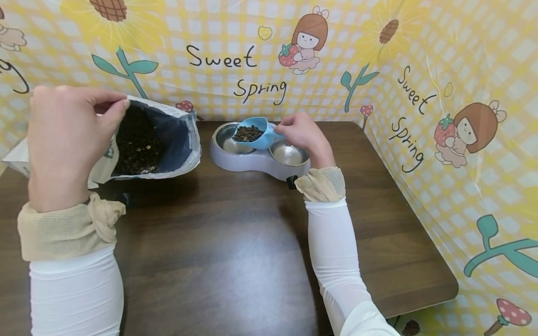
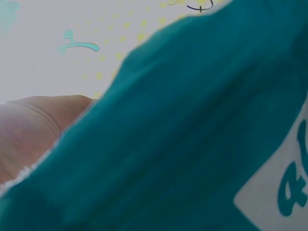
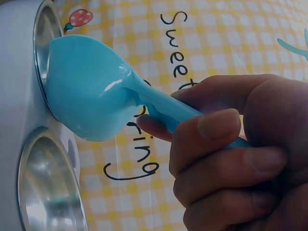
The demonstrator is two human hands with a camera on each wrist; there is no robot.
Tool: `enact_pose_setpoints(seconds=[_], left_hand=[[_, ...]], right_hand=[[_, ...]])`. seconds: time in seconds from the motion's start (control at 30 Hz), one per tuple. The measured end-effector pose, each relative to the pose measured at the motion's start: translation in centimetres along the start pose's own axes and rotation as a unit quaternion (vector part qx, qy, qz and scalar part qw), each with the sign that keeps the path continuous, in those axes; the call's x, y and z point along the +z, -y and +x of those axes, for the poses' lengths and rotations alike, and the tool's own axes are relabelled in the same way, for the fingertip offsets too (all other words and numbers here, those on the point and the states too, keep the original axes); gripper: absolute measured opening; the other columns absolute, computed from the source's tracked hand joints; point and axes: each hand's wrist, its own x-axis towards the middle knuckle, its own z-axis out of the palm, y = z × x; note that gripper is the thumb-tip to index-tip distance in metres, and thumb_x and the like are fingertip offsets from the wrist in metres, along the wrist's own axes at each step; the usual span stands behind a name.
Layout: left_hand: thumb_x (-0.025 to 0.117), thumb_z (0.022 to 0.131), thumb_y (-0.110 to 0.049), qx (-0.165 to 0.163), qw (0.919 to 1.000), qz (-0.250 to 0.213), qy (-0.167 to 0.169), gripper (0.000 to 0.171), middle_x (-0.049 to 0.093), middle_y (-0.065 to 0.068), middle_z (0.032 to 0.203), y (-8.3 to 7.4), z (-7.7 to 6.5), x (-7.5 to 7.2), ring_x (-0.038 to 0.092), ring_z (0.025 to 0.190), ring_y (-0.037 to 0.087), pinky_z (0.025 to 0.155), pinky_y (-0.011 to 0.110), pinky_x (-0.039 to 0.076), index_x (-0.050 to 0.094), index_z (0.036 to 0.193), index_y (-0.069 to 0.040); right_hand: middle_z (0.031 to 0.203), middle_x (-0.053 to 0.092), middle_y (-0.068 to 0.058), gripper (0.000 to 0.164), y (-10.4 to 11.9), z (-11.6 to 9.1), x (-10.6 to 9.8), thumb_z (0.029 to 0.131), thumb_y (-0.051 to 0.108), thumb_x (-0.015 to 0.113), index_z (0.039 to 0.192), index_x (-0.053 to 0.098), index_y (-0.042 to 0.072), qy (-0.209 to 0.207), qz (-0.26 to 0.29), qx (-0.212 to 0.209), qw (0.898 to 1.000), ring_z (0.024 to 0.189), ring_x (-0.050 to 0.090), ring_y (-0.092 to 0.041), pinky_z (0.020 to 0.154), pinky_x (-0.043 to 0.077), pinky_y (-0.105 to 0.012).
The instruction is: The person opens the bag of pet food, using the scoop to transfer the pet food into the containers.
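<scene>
Your R hand (image 1: 300,133) grips a light-blue scoop (image 1: 265,135), w/ brown pellets (image 1: 248,134) in it, over the left steel bowl (image 1: 223,136) of a pale double feeder (image 1: 252,164). Left of that, your L hand (image 1: 69,140) pinches the rim of an open bag (image 1: 176,140), dark pellets inside; teal lettering cut off, unreadable. Brown counter (image 1: 231,242) below; yellow-check backdrop (image 1: 227,28) behind reads "Sweet Spring".

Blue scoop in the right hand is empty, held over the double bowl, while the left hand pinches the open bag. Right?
Not empty: the head view shows brown pellets in the blue scoop. The right hand does hold it over the double bowl, while the left hand pinches the open bag.
</scene>
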Motion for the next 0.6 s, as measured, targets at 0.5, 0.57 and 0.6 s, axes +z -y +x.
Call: enact_pose_setpoints(seconds=[0.5,0.57,0.6], left_hand=[[0.059,0.095,-0.019,-0.007,1.0,0.001,0.004,0.031,0.073,0.03,0.078,0.1,0.0,0.0,0.063,0.067,0.046,0.07,0.058,0.044,0.079,0.098,0.004],[0.059,0.095,-0.019,-0.007,1.0,0.0,0.005,0.031,0.073,0.03,0.078,0.1,-0.1,0.0,0.063,0.067,0.046,0.069,0.058,0.044,0.079,0.098,0.004],[0.059,0.095,-0.019,-0.008,1.0,-0.001,0.005,0.031,0.073,0.03,0.079,0.1,-0.1,0.0,0.063,0.067,0.046,0.069,0.058,0.044,0.079,0.098,0.004]], right_hand=[[0.058,0.052,0.001,0.027,1.4,0.1,1.5,0.09,0.024,0.057,0.069,0.066,0.009,-0.023,-0.055,-0.017,0.998,0.051,0.044,-0.01,0.045,0.032,-0.023],[0.064,0.054,0.0,0.027,1.6,0.1,1.6,0.09,0.024,0.056,0.075,0.07,0.007,-0.024,-0.07,-0.022,0.997,0.054,0.045,-0.012,0.047,0.033,-0.023],[0.069,0.058,-0.001,0.026,1.7,0.1,1.6,0.09,0.024,0.056,0.08,0.073,0.007,-0.025,-0.077,-0.023,0.996,0.057,0.046,-0.013,0.048,0.034,-0.023]])
